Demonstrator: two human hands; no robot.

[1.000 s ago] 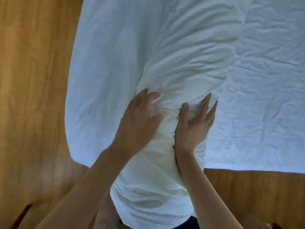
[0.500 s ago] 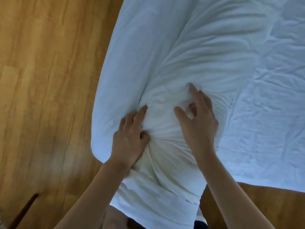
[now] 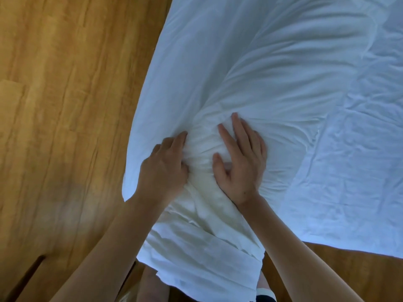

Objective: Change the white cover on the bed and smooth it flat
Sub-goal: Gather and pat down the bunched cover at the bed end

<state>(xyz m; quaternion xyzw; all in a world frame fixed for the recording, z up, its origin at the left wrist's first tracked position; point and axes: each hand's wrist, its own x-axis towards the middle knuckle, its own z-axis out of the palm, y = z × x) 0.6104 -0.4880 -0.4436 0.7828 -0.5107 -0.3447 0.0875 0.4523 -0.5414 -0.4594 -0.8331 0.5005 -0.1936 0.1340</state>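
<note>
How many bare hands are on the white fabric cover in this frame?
2. The left hand grips the bunched white fabric cover near its left edge; the right hand pinches a fold just beside it.

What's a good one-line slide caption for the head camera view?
Both hands, left hand and right hand, bunch the white cover at the bed's corner above a wooden floor.
</note>
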